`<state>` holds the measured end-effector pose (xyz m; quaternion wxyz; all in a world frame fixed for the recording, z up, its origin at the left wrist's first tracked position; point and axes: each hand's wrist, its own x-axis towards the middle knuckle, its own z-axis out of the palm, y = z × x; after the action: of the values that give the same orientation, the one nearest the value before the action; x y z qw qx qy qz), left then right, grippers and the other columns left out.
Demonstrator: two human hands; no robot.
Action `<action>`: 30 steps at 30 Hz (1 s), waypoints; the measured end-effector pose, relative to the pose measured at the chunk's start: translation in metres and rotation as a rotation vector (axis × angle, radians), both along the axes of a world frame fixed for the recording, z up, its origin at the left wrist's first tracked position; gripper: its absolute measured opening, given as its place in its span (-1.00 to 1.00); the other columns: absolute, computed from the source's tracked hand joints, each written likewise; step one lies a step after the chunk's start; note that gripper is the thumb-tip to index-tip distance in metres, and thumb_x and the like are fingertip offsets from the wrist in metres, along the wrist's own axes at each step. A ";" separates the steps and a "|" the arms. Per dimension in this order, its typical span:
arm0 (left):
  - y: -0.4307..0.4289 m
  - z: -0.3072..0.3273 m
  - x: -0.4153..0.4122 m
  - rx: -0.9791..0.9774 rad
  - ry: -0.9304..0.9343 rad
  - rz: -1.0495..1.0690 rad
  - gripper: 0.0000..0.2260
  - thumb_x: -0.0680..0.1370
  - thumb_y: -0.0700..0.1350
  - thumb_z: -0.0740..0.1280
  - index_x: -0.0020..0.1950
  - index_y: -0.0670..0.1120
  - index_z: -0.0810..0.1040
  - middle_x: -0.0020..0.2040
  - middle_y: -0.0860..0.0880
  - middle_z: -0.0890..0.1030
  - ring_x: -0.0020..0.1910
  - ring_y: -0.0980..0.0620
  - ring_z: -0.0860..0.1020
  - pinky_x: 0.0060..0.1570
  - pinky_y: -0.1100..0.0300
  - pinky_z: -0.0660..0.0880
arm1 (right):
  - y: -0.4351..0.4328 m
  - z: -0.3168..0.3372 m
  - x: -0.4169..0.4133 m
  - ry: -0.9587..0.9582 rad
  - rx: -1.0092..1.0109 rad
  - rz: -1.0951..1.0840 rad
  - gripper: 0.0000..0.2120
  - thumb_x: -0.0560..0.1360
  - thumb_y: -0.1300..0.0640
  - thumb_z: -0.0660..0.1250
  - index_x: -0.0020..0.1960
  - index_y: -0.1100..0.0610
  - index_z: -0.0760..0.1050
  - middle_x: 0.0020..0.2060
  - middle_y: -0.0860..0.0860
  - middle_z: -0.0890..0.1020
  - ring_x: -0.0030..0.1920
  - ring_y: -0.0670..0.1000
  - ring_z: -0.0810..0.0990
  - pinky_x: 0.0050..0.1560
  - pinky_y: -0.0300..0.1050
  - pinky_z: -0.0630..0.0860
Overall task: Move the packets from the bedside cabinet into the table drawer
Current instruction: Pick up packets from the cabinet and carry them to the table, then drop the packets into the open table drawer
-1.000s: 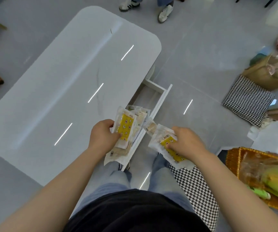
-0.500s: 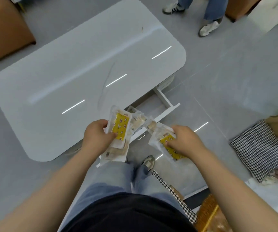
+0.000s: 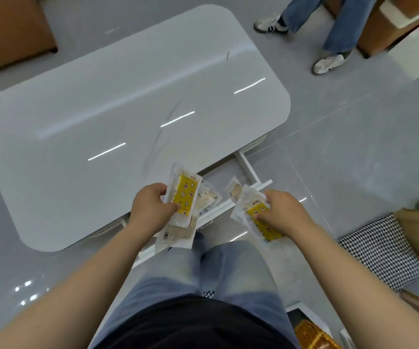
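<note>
1. Packets fill both your hands: your left hand (image 3: 150,210) grips a fanned stack of clear plastic packets (image 3: 182,210), its top one bearing a yellow printed label, thumb pressed on the label's near end and fingers curled behind.
2. Your right hand (image 3: 282,214) pinches a second bunch of clear yellow-labelled packets (image 3: 256,217), thumb on the label face; the other fingers are hidden beneath, so you cannot tell how they lie.
3. Both bunches hang above the open white table drawer (image 3: 250,170), which juts out from the near right edge of the glossy white rounded tabletop (image 3: 117,127). The left bunch overlaps the drawer's front rail; the right bunch sits just right of it.
4. Your blue jeans (image 3: 203,270) stand directly near of the drawer.
5. A black-and-white houndstooth cushion (image 3: 379,250) lies on the grey floor to the right, well apart from the drawer.
6. Another person's jeans and pale sneakers (image 3: 329,62) stand beyond the table's far right corner.
</note>
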<state>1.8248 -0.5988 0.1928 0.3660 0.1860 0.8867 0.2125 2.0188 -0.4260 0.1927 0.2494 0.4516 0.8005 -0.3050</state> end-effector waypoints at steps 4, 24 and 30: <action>0.018 -0.004 -0.006 -0.011 0.000 -0.020 -0.86 0.41 -0.16 0.45 -0.05 -0.09 0.61 -0.11 0.01 0.59 -0.14 0.02 0.52 -0.19 0.20 0.36 | 0.030 0.000 -0.017 -0.015 0.013 0.045 -0.83 0.41 0.12 0.38 -0.06 0.11 0.43 -0.10 0.08 0.58 -0.09 0.11 0.54 -0.23 -0.15 0.36; 0.093 -0.038 0.096 0.013 -0.075 0.891 -0.83 0.43 -0.21 0.45 0.02 -0.13 0.62 -0.06 -0.07 0.65 -0.07 -0.08 0.60 -0.02 0.04 0.54 | 0.164 -0.034 -0.094 -0.033 -0.031 0.883 -0.82 0.46 0.14 0.30 0.04 0.17 0.53 -0.08 0.10 0.63 -0.07 0.10 0.58 -0.15 -0.10 0.49; 0.098 -0.073 0.117 -0.001 -0.133 1.050 -0.79 0.45 -0.21 0.44 0.08 -0.12 0.61 -0.01 -0.04 0.63 -0.07 -0.02 0.57 -0.02 0.11 0.51 | 0.162 -0.084 -0.099 -0.067 -0.049 0.990 -0.87 0.48 0.10 0.31 0.00 0.09 0.45 -0.06 0.08 0.60 -0.14 0.05 0.51 -0.22 -0.13 0.43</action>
<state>1.9414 -0.5008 0.1203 0.2659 -0.2973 0.8353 0.3783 1.9195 -0.2645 0.1084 0.4002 0.0209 0.9031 -0.1542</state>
